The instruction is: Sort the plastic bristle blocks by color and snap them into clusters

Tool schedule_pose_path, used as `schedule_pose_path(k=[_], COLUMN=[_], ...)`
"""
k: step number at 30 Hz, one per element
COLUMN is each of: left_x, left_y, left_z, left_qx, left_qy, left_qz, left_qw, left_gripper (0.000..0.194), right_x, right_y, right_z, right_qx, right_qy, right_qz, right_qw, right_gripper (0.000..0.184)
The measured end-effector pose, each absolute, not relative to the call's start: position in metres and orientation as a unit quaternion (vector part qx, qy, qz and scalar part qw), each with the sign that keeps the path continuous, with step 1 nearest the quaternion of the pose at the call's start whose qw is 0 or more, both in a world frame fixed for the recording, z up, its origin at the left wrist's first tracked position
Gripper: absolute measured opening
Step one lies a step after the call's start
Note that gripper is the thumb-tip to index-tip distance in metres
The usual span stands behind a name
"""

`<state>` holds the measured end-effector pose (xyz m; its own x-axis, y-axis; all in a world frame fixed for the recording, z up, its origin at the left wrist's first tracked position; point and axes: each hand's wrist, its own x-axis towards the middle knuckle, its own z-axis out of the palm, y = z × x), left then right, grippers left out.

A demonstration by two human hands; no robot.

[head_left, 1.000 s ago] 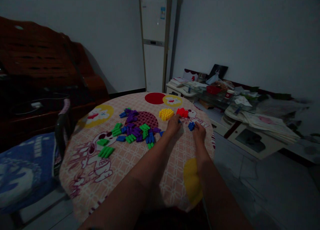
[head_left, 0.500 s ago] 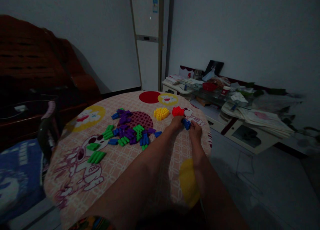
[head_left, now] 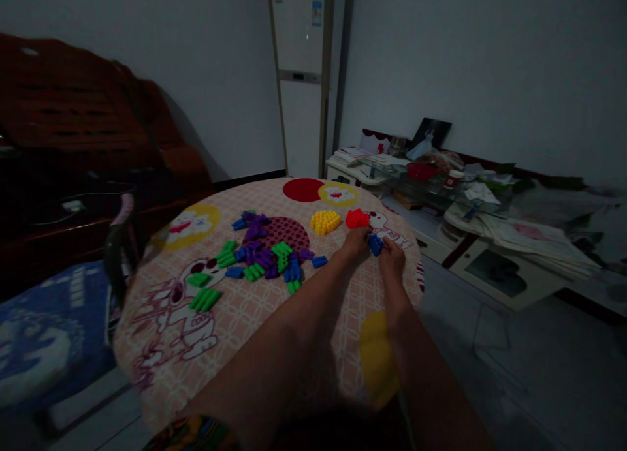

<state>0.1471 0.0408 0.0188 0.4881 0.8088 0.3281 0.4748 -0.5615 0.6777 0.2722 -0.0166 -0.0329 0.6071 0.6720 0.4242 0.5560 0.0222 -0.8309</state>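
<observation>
Both hands meet at the far right of a round table (head_left: 245, 320) covered with a cartoon-print cloth. My left hand (head_left: 356, 244) and my right hand (head_left: 392, 257) are closed on a small cluster of blue pegs (head_left: 375, 244) held between them on the cloth. Just beyond my left hand sits a red peg cluster (head_left: 357, 218), and a yellow peg cluster (head_left: 326, 222) lies to its left. A loose pile of purple, green and blue pegs (head_left: 264, 255) spreads over the table's middle, with several green pegs (head_left: 206, 299) further left.
A dark wooden sofa (head_left: 88, 138) stands at the left, with a blue blanket (head_left: 44, 327) below it. A tall white air conditioner (head_left: 301, 79) stands in the corner. A low cabinet (head_left: 441, 196) with clutter and papers runs along the right wall.
My left hand moved right to join my right hand on the blue pegs. The camera swung left, then back.
</observation>
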Motion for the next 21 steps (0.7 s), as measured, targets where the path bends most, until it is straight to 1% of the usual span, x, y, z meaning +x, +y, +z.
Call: schedule_pose_path(k=[3,5,7,11,15,17,21], left_x=[0.128,0.108,0.083,0.033,0.011,0.011,0.020], left_y=[0.029,0.022,0.017,0.016,0.015,0.013,0.008], left_z=[0.020,0.023,0.029,0.045,0.056,0.057,0.056], left_qx=[0.815,0.818,0.822,0.822,0.839,0.850,0.854], left_qy=[0.398,0.414,0.448,0.519,0.519,0.508,0.510], left_qz=[0.340,0.326,0.286,0.160,0.029,-0.002,-0.021], left_qw=[0.248,0.232,0.205,0.169,0.161,0.137,0.099], left_gripper=[0.038,0.041,0.042,0.032,0.030,0.031,0.031], right_x=[0.273,0.274,0.274,0.273,0.271,0.271,0.273], right_y=[-0.016,-0.016,-0.016,-0.016,-0.016,-0.016,-0.016], right_z=[-0.035,-0.035,-0.036,-0.036,-0.036,-0.036,-0.037], right_qx=[-0.689,-0.692,-0.695,-0.693,-0.698,-0.700,-0.695], right_qy=[-0.442,-0.442,-0.438,-0.441,-0.440,-0.438,-0.437], right_qz=[0.058,0.061,0.060,0.058,0.050,0.050,0.057], right_qw=[0.571,0.568,0.567,0.567,0.563,0.561,0.569], right_gripper=[0.040,0.040,0.040,0.039,0.040,0.040,0.041])
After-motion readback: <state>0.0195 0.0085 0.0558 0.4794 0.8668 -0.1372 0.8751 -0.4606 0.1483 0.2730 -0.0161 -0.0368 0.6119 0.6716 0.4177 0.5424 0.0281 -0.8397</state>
